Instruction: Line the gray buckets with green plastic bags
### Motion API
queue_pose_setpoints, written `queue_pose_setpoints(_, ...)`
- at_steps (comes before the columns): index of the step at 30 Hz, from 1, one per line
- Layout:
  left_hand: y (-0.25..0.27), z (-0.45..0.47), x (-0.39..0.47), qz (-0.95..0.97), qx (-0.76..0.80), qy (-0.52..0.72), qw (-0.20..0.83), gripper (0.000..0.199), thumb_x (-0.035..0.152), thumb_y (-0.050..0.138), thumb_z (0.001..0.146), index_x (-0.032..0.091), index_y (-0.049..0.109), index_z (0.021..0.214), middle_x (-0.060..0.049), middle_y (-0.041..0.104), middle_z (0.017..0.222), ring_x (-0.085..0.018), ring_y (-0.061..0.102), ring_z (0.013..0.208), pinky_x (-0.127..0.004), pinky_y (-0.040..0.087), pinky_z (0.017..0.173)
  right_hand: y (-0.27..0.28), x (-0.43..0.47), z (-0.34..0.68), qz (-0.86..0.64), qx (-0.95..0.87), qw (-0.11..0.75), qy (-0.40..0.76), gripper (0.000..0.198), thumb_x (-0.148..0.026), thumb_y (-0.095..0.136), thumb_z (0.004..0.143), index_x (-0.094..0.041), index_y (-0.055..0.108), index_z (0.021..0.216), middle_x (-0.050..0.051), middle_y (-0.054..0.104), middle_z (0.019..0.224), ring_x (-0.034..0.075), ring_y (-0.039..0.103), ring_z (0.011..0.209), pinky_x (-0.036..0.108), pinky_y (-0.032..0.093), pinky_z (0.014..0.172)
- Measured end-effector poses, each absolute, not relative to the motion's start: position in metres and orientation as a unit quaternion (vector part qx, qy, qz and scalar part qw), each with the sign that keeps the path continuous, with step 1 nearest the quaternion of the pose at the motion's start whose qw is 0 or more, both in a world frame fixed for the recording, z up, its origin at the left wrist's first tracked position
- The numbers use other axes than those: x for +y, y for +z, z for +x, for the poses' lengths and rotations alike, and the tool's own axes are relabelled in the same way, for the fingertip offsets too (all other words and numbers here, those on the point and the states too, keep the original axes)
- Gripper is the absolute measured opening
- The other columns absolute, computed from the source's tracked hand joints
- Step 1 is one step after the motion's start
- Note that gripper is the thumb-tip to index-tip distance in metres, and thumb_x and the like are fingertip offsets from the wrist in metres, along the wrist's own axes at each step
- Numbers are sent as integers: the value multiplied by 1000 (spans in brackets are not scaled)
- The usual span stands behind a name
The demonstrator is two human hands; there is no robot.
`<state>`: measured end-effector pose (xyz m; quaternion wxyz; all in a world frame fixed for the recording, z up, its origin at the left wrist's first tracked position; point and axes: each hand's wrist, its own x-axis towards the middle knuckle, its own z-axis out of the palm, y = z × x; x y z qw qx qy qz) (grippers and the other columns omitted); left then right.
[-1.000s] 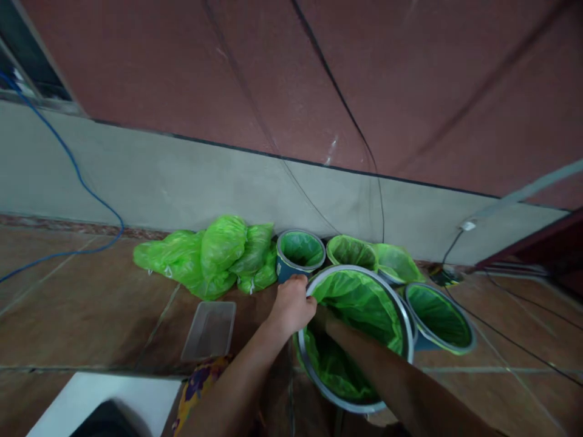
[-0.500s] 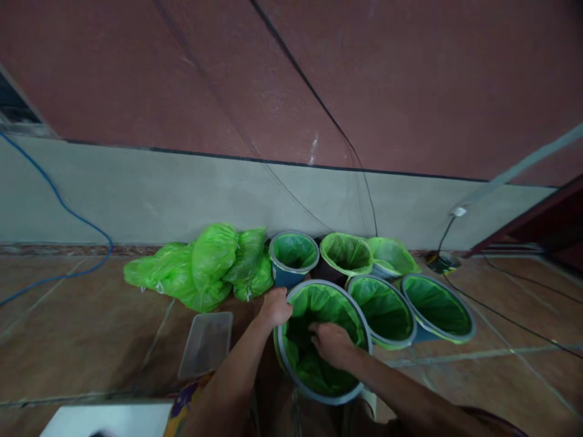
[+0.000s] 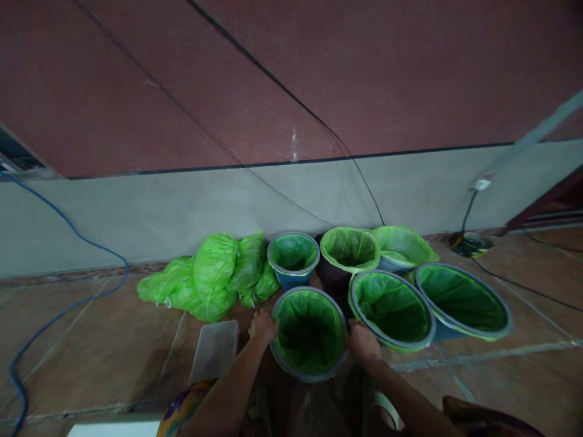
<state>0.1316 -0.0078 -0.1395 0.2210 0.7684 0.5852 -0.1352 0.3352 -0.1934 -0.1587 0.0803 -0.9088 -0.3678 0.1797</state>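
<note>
A round trash bin [image 3: 314,377] with a grey rim stands upright before me, lined with a green plastic bag [image 3: 289,349]. On its left side, my left hand [image 3: 263,328] is closed at the rim. My right hand [image 3: 364,346] grips the opposite side, its fingertips partly hidden behind the rim. The liner spreads around the inside wall, and the bottom of the bin is dark. Just right of my right hand is another lined bin [image 3: 430,343].
More green-lined bins stand at the right and along the wall, among them a blue bin [image 3: 294,280]. Filled green bags [image 3: 214,270] are piled at the left, near a clear plastic container [image 3: 215,351]. A blue cable [image 3: 93,300] and a black cord [image 3: 514,282] cross the tiled floor.
My right hand has come out of the bin to its right side. The bin now sits lower and more level between both hands. The camera view has turned slightly.
</note>
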Motion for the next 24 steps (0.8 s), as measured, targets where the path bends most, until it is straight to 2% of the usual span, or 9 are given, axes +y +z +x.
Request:
queue_pose_setpoints(3,-139,129,-17,761,602,-143,197,46,36,51,85,7,47,121,-21,55,127,-30,52,120,-37,43,93,-156,-176,344,-908,-375,69,175,25,-19,47,85,-9,61,104,18,68,101,25,64,101,29,44,83)
queue_pose_setpoints(9,-141,129,-37,753,601,-165,210,33,23,51,83,8,52,113,-18,66,108,-25,63,105,-32,48,85,-162,-156,354,-913,-364,44,182,22,-13,48,82,-8,62,98,20,67,100,26,66,96,30,44,77)
queue_pose_setpoints(12,-140,132,-35,747,609,-163,213,31,14,48,82,8,52,112,-19,66,108,-25,64,104,-31,49,83,-165,-155,355,-914,-359,36,184,25,-7,44,81,-8,62,98,20,68,100,26,66,95,30,44,75)
queue_pose_setpoints(15,-138,136,-31,743,614,-157,214,32,14,47,82,8,51,113,-19,65,110,-24,63,106,-31,48,85,-164,-157,354,-916,-356,31,184,26,-6,43,81,-7,62,98,22,68,99,27,67,95,31,44,73)
queue_pose_setpoints(20,-136,138,-31,737,617,-158,223,34,16,43,85,9,48,118,-19,65,113,-24,62,107,-31,48,84,-157,-160,353,-915,-362,28,175,27,-9,44,81,-7,61,101,22,68,97,30,67,94,33,45,71)
queue_pose_setpoints(24,-138,137,-32,735,617,-160,230,35,16,42,86,10,48,119,-18,64,114,-23,62,108,-30,47,85,-155,-161,355,-907,-385,30,167,25,-17,46,85,-9,62,101,20,68,100,29,66,95,33,44,74)
